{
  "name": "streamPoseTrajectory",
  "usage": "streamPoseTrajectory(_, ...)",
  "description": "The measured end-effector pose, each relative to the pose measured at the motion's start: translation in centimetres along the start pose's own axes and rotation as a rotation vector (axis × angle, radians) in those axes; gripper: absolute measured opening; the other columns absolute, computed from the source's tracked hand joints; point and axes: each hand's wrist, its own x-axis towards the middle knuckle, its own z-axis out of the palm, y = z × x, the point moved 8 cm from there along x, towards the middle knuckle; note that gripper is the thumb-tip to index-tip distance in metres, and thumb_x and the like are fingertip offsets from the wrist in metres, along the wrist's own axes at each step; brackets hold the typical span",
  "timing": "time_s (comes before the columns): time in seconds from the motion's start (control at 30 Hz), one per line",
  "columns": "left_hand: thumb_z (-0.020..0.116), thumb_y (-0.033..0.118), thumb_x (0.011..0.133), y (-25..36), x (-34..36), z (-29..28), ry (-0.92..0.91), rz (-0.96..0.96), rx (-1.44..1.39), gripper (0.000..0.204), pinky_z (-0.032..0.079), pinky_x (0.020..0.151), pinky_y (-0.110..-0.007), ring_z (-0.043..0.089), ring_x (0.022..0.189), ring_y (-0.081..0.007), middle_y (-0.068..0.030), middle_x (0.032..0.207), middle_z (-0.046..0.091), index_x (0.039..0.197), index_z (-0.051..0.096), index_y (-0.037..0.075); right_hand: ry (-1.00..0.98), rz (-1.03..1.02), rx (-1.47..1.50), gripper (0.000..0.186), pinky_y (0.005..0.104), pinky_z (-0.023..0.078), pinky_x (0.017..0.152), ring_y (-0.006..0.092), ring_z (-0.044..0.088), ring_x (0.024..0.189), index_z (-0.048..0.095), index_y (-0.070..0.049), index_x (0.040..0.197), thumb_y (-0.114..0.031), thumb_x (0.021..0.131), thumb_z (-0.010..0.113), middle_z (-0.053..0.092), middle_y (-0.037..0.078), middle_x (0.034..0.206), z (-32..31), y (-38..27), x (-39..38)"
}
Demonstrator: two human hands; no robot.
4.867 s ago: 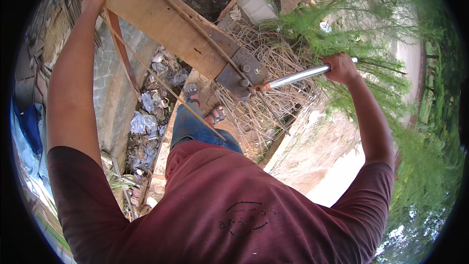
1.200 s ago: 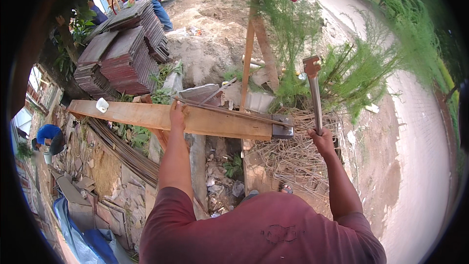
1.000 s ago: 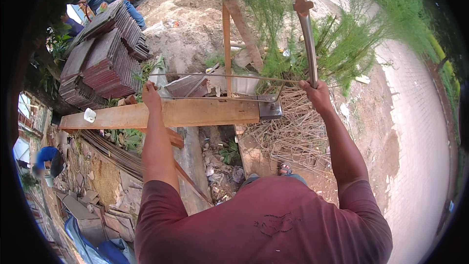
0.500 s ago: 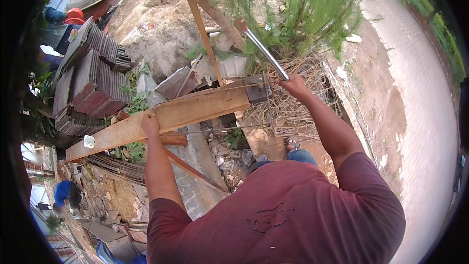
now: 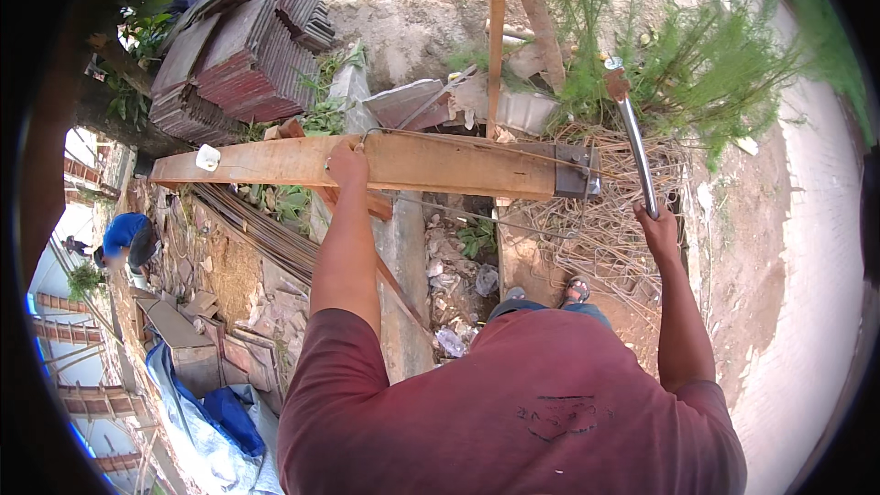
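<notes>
A long wooden beam (image 5: 440,163) stretches across in front of me, with a dark metal block (image 5: 577,171) fixed at its right end. My left hand (image 5: 348,165) is closed at the beam's middle, gripping a thin steel rod (image 5: 440,136) that runs along the beam to the block. A second thin stretch of rod (image 5: 513,222) slants off below the beam; whether it is the same piece I cannot tell. In my right hand (image 5: 658,229) is the lower end of a rebar bender (image 5: 634,137), a shiny pipe with a rusty head, raised clear of the block.
Tangled thin rods (image 5: 600,229) lie beneath the block. Stacked corrugated roof tiles (image 5: 247,64) stand at far left, above long steel bars (image 5: 261,234). A small white object (image 5: 208,158) sits on the beam. A person in blue (image 5: 128,234) bends over at left. A feathery green bush (image 5: 706,73) grows at far right.
My view has turned, so the beam now appears more level. The bender has swung from leaning up-left to nearly upright, and my right hand has moved right and down, away from the block.
</notes>
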Motion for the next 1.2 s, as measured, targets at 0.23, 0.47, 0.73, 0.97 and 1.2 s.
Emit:
streamPoseTrajectory(0.23,0.061,0.031,0.086,2.7,0.1,-0.6,-0.026,0.065,0.064,0.026,0.045,0.081,-0.047,0.059,0.096,-0.0346,-0.0127,0.1,0.063,0.097,0.061,0.007,0.108,-0.107,-0.659,0.037,0.0442,0.042,0.055,0.0381,0.055,0.061,0.055,-0.004,0.068,-0.036,0.079,0.069,0.058,0.018,0.063,-11.3,2.5,0.7)
streamPoseTrajectory(0.47,0.062,0.035,0.085,-1.4,1.8,2.4,-0.012,0.057,-0.122,0.03,0.044,0.078,-0.046,0.061,0.086,-0.0346,-0.0141,0.089,0.066,0.095,0.062,0.007,-0.148,-0.434,-1.006,0.029,0.0447,0.046,0.061,0.0363,0.059,0.067,0.057,-0.007,0.065,-0.032,0.072,0.07,0.059,0.016,0.067,-12.6,0.7,12.3)
streamPoseTrajectory(0.73,0.057,0.042,0.087,-3.7,1.5,2.6,0.154,0.113,-0.032,0.037,0.045,0.081,-0.045,0.062,0.094,-0.0339,-0.0153,0.098,0.066,0.105,0.061,0.01,-0.333,-1.09,-1.075,0.027,0.0433,0.041,0.061,0.0327,0.053,0.059,0.048,-0.009,0.058,-0.021,0.069,0.07,0.05,0.011,0.056,-5.4,-6.2,24.1)
streamPoseTrajectory(0.97,0.059,0.023,0.078,0.6,-0.3,-0.4,0.138,0.095,-0.198,0.022,0.045,0.073,-0.046,0.06,0.083,-0.0366,-0.0212,0.086,0.063,0.088,0.064,0.003,-0.481,-1.481,-0.899,0.03,0.0396,0.04,0.063,0.0269,0.052,0.062,0.048,-0.012,0.06,-0.024,0.073,0.073,0.05,0.006,0.058,2.0,-11.9,26.2)
streamPoseTrajectory(1.2,0.06,0.023,0.077,0.9,-0.2,-0.8,0.082,0.05,-0.108,0.023,0.045,0.075,-0.046,0.059,0.085,-0.0372,-0.0213,0.087,0.061,0.086,0.061,0.002,-0.649,-1.482,-1.049,0.026,0.0388,0.042,0.066,0.0264,0.054,0.064,0.05,-0.011,0.062,-0.019,0.073,0.071,0.052,0.005,0.059,5.7,-10.2,28.9)
